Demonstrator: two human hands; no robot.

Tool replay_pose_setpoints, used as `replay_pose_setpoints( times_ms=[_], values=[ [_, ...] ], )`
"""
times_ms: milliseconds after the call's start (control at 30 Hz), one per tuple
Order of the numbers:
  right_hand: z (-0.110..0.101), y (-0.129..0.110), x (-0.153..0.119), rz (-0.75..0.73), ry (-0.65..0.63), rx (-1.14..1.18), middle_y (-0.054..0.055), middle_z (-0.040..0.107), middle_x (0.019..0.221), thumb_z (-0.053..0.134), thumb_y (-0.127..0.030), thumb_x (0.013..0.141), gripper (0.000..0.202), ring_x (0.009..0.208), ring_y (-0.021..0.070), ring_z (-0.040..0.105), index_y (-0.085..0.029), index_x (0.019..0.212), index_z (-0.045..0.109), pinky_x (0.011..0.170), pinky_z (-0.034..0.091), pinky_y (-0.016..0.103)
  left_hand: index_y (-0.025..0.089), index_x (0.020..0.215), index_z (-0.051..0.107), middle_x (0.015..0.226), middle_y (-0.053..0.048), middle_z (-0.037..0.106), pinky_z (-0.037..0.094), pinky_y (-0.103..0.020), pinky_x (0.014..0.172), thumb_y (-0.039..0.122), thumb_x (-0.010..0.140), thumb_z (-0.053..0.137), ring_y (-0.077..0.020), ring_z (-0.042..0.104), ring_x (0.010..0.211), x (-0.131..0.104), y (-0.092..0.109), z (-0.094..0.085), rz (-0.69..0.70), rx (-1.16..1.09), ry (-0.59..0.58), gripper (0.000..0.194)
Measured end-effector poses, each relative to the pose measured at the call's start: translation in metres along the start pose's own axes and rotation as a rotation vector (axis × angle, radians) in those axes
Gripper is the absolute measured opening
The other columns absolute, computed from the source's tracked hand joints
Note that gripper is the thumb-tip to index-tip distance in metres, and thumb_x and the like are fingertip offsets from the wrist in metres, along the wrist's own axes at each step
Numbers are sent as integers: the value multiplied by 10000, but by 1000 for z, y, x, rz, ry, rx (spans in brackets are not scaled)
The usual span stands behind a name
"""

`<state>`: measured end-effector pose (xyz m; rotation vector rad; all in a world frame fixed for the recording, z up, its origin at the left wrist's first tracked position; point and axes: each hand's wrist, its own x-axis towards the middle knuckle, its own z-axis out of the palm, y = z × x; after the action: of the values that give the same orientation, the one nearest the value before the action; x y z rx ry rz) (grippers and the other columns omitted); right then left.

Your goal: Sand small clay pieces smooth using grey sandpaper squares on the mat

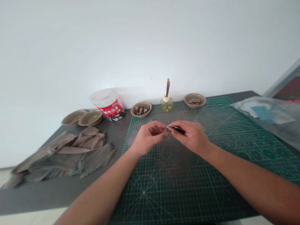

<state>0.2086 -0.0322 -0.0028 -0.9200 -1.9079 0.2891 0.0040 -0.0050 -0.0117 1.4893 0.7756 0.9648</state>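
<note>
Two bare hands at close work above a gridded green mat (161,193). The left hand (152,136) closes in a narrow pinch, thumb against forefinger, on a small brown piece (167,130), which sits at the meeting point of both hands, raised over the mat. The right hand (192,136) holds a dark, slim tool (180,130) between thumb and fingers, its front end at or very near the piece; blur leaves actual contact uncertain, and the kind of tool cannot be told. The division probably serves steadiness: one hand fixes the piece while the other governs the tool, and the tips meet centrally, where sight is presumably best. The mat likely shields the dark table (77,197) beneath.

Along the wall (150,47), beyond the hands, stand a bowl (140,116) of brown lumps (142,110) and, farther right, a second bowl (196,106) of flatter, rounded pieces (194,102). Their separation suggests that the two kinds are meant to stay sorted and within reach. A glass bottle (167,105) with upright sticks (168,87) stands between them. A tub (111,109) with a red label leans near two further bowls (91,118) at the left, and a crumpled cloth (77,150) lies before these; a clear plastic bag (269,114) occupies the right side, apart from the hands, perhaps to leave the forearms room
</note>
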Motion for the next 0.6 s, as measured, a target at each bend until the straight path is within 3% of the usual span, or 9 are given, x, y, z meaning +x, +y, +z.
replay_pose_setpoints(
  times_ms=[233, 367, 600],
  values=[
    [-2, 12, 4, 311, 178, 118, 12, 766, 858, 657, -369, 932, 149, 700, 182, 708, -244, 983, 720, 666, 550, 290, 169, 1054, 588, 841, -48, 740, 566, -279, 637, 248, 902, 697, -144, 691, 666, 1, 0, 1, 98, -24, -27, 204],
    [2, 15, 4, 430, 129, 252, 15, 753, 834, 648, -445, 927, 223, 568, 159, 658, -232, 966, 702, 549, 527, 278, 142, 1001, 597, 867, -82, 753, 596, -316, 669, 259, 941, 641, -175, 735, 693, 1, 0, 3, 141, 5, 4, 139],
    [7, 12, 3, 480, 83, 375, 15, 734, 789, 676, -462, 900, 243, 532, 157, 636, -226, 953, 695, 491, 511, 274, 174, 934, 497, 902, -82, 774, 631, -372, 734, 300, 909, 691, -213, 768, 773, 0, 4, 7, 43, -67, 41, 233]
  ],
)
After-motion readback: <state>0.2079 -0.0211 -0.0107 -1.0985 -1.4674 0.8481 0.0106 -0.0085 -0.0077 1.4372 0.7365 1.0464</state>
